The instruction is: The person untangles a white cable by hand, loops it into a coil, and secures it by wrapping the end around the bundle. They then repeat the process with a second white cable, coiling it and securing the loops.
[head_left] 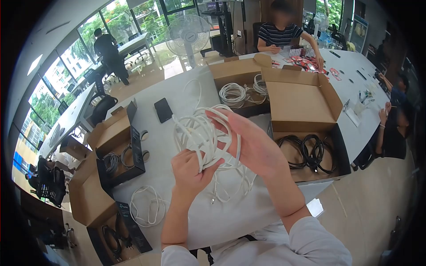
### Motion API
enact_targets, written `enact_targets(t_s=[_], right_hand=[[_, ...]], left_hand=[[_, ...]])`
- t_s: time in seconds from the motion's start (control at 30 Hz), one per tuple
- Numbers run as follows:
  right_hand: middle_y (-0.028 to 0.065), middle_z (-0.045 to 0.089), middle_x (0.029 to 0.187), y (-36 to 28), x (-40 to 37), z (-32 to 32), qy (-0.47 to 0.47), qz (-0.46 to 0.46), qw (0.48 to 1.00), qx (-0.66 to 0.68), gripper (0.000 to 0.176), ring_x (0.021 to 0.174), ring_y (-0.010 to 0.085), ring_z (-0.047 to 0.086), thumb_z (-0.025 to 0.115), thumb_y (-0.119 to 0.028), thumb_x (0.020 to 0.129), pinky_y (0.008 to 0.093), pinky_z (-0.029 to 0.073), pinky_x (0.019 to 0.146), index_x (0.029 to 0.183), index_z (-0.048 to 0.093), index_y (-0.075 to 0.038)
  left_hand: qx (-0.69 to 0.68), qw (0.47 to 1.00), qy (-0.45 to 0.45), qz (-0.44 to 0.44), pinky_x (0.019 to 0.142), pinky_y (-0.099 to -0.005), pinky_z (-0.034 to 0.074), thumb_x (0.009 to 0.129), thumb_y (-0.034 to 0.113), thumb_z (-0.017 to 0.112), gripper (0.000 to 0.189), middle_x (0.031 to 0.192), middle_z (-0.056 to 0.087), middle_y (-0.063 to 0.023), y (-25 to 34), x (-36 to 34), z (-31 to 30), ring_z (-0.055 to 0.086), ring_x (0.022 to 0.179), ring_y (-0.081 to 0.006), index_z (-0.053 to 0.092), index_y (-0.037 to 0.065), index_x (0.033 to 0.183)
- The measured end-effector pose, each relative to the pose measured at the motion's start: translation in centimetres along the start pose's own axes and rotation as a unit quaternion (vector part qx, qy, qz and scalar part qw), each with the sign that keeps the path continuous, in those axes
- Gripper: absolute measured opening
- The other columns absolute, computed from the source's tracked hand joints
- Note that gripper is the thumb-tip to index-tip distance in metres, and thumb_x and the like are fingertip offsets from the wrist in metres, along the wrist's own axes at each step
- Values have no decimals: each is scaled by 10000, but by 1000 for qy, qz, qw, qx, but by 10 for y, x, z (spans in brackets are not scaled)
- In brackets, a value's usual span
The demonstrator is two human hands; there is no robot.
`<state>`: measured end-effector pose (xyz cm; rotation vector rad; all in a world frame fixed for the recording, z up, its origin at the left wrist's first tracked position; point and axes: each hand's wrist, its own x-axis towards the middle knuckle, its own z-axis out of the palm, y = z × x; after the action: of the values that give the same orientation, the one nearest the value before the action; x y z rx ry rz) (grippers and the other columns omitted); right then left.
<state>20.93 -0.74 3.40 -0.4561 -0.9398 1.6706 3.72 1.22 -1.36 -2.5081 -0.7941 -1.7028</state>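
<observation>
Tabletop (235, 217): edge lower centre, boxes (301, 102) flanking
Cable (185, 128): white, tangled loops
Left grip (190, 170): clamped on cable
Right grip (255, 142): apart, against loops

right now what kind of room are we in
Probably an open office or workshop: a long white table holds open cardboard boxes of coiled cables, a standing fan is behind it, and tall windows line one side.

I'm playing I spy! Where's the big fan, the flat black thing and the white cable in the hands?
Big fan (191, 36): head view, hub.
Flat black thing (163, 110): head view, top face.
White cable (204, 132): head view, looped middle.
</observation>
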Motion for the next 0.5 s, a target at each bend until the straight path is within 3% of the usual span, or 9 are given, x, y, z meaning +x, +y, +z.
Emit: enact_targets(t_s=[0.1,0.2,0.3,0.4,0.43,0.5], right_hand=[[58,459,1331,-2,-5,10,18,25,999,-25,478,1233,151,396,494,-219,960,311,373,980,1375,370,-17],[75,406,1380,2,-1,6,-24,26,999,-2,527,1275,151,356,525,-130,937,278,335,1017,1406,319,-7],[131,291,1452,10,-2,11,-1,-86,986,-143,609,1332,184,291,526,-132,938,303,265,1071,1449,219,-7],[181,166,1498,12,-2,12,9,-86,979,-187,692,1384,216,188,524,-151,942,317,200,1098,1473,102,-11],[217,104,1508,12,-2,12,-7,-95,972,-212,735,1403,244,116,516,-189,951,334,141,1111,1476,34,-11],[215,71,1516,10,-4,15,-20,-112,965,-235,742,1411,246,76,492,-232,965,339,111,1115,1472,2,-2]], left_hand=[[21,998,-55,10,434,-304,375,669,433,799,422,496,516,-29,-3,-2,2,488,407,-222,593,65,647],[76,994,-78,9,445,-323,381,574,556,798,576,504,508,-58,1,-2,2,481,413,-259,585,31,680],[104,989,-99,22,393,-306,344,536,577,819,610,426,433,-31,5,1,2,449,367,-212,483,69,553],[93,991,-99,2,383,-318,332,554,529,834,614,407,402,-32,6,-2,11,423,348,-210,422,75,523],[71,993,-97,-5,382,-324,326,565,380,840,518,403,392,-31,6,-3,13,392,334,-211,423,76,523],[36,995,-90,-32,382,-328,324,559,282,821,454,403,386,-29,7,-2,17,390,338,-215,419,75,521]])
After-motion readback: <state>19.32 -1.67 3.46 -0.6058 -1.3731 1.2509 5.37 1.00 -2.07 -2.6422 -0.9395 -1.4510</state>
